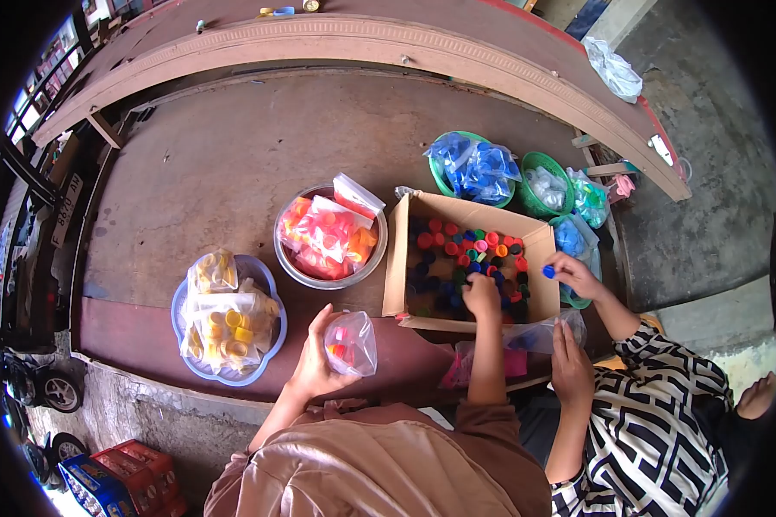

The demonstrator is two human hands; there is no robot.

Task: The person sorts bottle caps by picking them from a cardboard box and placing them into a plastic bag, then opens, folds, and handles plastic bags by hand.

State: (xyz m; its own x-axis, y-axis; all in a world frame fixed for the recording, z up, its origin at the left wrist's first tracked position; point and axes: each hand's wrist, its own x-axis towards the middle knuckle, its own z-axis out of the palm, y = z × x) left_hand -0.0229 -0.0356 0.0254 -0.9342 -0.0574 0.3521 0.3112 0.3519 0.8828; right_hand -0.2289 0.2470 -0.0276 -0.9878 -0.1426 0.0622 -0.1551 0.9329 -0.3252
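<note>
My left hand (316, 358) is closed around a clear plastic bag (357, 346) with a few red and orange bottle caps inside. My right hand (481, 297) reaches over the near side of a cardboard box (396, 267). Its fingers are drawn together and point down among loose bottle caps (451, 248), mostly red, blue, green and dark. Whatever those fingers may pinch is hidden. To the right, a co-worker's hand (578, 276) holds a blue bottle cap (549, 271) beside the box, and the co-worker's other hand (569, 362) has a clear bag (533, 334).
A metal bowl (279, 250) holds bags of red and orange caps. Yellow caps in bags fill a pale blue basin (178, 314). Green baskets (526, 202) with bagged blue and whitish contents stand behind the box. A raised wooden ledge (319, 34) runs along the table's back.
</note>
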